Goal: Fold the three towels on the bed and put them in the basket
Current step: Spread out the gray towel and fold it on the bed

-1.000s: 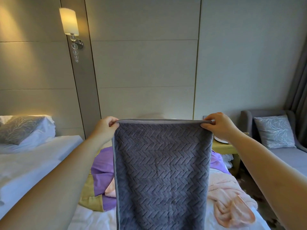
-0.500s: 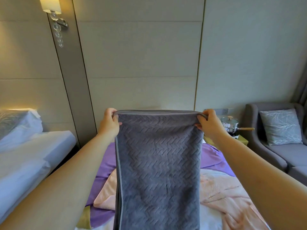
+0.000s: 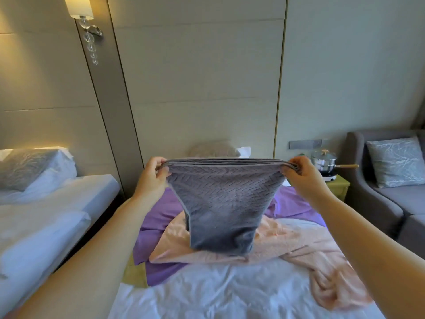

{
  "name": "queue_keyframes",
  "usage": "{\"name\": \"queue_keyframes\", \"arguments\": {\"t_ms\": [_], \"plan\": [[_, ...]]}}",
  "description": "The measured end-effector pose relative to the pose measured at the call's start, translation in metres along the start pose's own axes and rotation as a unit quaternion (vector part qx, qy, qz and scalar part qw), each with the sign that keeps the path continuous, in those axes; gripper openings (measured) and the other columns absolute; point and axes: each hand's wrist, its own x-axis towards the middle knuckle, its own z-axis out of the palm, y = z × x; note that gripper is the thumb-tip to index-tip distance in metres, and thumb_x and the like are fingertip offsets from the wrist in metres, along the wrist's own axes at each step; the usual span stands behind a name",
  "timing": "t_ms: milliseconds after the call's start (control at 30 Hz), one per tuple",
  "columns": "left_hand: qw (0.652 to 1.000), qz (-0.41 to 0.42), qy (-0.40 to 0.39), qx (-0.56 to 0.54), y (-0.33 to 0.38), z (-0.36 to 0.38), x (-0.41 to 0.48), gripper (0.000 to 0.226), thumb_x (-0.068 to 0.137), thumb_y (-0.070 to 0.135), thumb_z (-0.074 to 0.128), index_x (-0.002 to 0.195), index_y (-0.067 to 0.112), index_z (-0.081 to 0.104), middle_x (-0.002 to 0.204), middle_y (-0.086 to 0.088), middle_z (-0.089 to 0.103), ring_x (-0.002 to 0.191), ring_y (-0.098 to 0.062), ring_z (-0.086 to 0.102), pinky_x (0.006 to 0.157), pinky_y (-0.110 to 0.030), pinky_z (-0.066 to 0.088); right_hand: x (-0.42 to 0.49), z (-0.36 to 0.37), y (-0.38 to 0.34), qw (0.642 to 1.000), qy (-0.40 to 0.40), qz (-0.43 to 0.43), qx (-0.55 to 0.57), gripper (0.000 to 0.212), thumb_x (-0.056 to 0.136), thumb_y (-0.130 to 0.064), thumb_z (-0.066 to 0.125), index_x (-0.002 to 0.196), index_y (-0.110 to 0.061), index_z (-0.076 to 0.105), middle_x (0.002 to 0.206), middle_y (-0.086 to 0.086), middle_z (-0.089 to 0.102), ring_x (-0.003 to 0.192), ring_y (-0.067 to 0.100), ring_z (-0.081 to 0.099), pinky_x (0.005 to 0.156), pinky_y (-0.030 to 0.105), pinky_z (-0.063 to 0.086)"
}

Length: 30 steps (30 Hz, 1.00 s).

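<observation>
The bed (image 3: 230,295) spreads beneath left hand (image 3: 154,178) and right hand (image 3: 303,178), pink towel (image 3: 299,245) and purple towel (image 3: 156,226) loose on it. Between the hands hangs the grey towel (image 3: 223,203) — layered top edge running side to side, each hand pinching one end, neither nearer.

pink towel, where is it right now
In the head view the pink towel lies spread and rumpled on the bed, centre to right, beneath the held-up grey towel and overlapping the purple towel at its left.
</observation>
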Motion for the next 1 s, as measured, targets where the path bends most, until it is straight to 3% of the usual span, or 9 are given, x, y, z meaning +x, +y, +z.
{"name": "queue_keyframes", "arguments": {"t_ms": [100, 233, 333, 467, 533, 600, 667, 767, 1000], "plan": [[0.996, -0.05, -0.05, 0.049, -0.035, -0.014, -0.082, 0.012, 0.097, 0.007, 0.046, 0.106, 0.014, 0.051, 0.109, -0.009, 0.059, 0.1, -0.021, 0.06, 0.085, -0.022, 0.043, -0.076, -0.006, 0.032, 0.997, -0.053, 0.053, -0.022, 0.012, 0.088, -0.018, 0.065, 0.096, -0.012, 0.058, 0.075, -0.002, 0.059, 0.065, 0.013, 0.05, 0.057, 0.02, 0.038], [0.983, -0.112, -0.121, 0.081, -0.076, -0.031, -0.201, 0.014, 0.094, -0.002, 0.05, 0.106, 0.004, 0.053, 0.101, -0.009, 0.058, 0.089, -0.02, 0.058, 0.079, -0.013, 0.043, -0.185, -0.011, 0.078, 0.986, -0.107, 0.096, -0.082, 0.008, 0.083, -0.019, 0.069, 0.084, -0.016, 0.062, 0.067, -0.001, 0.059, 0.061, 0.014, 0.05, 0.052, 0.013, 0.037], [0.962, -0.187, -0.18, 0.084, -0.104, -0.046, -0.284, 0.013, 0.093, 0.0, 0.053, 0.106, 0.003, 0.056, 0.103, -0.012, 0.062, 0.097, -0.025, 0.062, 0.09, -0.036, 0.045, -0.264, -0.016, 0.108, 0.971, -0.16, 0.158, -0.076, 0.008, 0.08, -0.016, 0.074, 0.085, -0.013, 0.067, 0.068, 0.003, 0.061, 0.063, 0.017, 0.051, 0.055, 0.022, 0.038], [0.929, -0.244, -0.241, 0.138, -0.13, -0.066, -0.384, 0.013, 0.088, 0.003, 0.062, 0.093, 0.015, 0.064, 0.096, -0.002, 0.067, 0.09, -0.02, 0.063, 0.077, -0.019, 0.044, -0.363, -0.028, 0.144, 0.945, -0.216, 0.219, -0.111, 0.012, 0.074, -0.01, 0.079, 0.083, -0.007, 0.072, 0.075, 0.01, 0.068, 0.066, 0.016, 0.055, 0.055, 0.012, 0.04], [0.916, -0.258, -0.261, 0.162, -0.137, -0.072, -0.425, 0.014, 0.086, 0.006, 0.066, 0.089, 0.02, 0.066, 0.095, 0.0, 0.068, 0.089, -0.018, 0.064, 0.077, -0.022, 0.045, -0.404, -0.033, 0.157, 0.935, -0.244, 0.227, -0.119, 0.011, 0.071, -0.004, 0.08, 0.076, -0.007, 0.071, 0.075, 0.014, 0.067, 0.07, 0.022, 0.057, 0.063, 0.016, 0.045], [0.908, -0.259, -0.269, 0.191, -0.144, -0.075, -0.464, 0.017, 0.084, 0.008, 0.069, 0.085, 0.025, 0.066, 0.093, 0.001, 0.069, 0.088, -0.017, 0.065, 0.074, -0.025, 0.045, -0.438, -0.037, 0.167, 0.925, -0.267, 0.233, -0.134, 0.016, 0.069, -0.004, 0.081, 0.07, -0.015, 0.069, 0.079, 0.011, 0.066, 0.077, 0.027, 0.06, 0.073, 0.033, 0.048], [0.898, -0.256, -0.279, 0.224, -0.15, -0.078, -0.498, 0.021, 0.084, 0.01, 0.069, 0.083, 0.031, 0.064, 0.095, 0.003, 0.066, 0.088, -0.018, 0.063, 0.077, -0.029, 0.047, -0.465, -0.042, 0.176, 0.916, -0.289, 0.225, -0.163, 0.021, 0.068, -0.008, 0.082, 0.065, -0.024, 0.067, 0.081, 0.004, 0.063, 0.078, 0.02, 0.058, 0.068, 0.026, 0.044], [0.885, -0.245, -0.294, 0.265, -0.158, -0.084, -0.548, 0.025, 0.083, 0.009, 0.068, 0.083, 0.033, 0.063, 0.095, 0.005, 0.062, 0.09, -0.017, 0.061, 0.078, -0.032, 0.046, -0.506, -0.046, 0.196, 0.902, -0.332, 0.2, -0.192, 0.016, 0.068, -0.014, 0.082, 0.069, -0.023, 0.07, 0.082, -0.004, 0.057, 0.075, 0.011, 0.054, 0.062, 0.013, 0.036], [0.874, -0.238, -0.284, 0.315, -0.163, -0.096, -0.657, 0.02, 0.084, 0.0, 0.061, 0.095, 0.015, 0.069, 0.107, 0.005, 0.054, 0.095, -0.015, 0.055, 0.084, -0.032, 0.045, -0.6, -0.054, 0.226, 0.871, -0.399, 0.168, -0.233, 0.014, 0.07, -0.014, 0.081, 0.075, -0.017, 0.069, 0.085, 0.003, 0.057, 0.081, 0.022, 0.053, 0.073, 0.032, 0.045]]}}
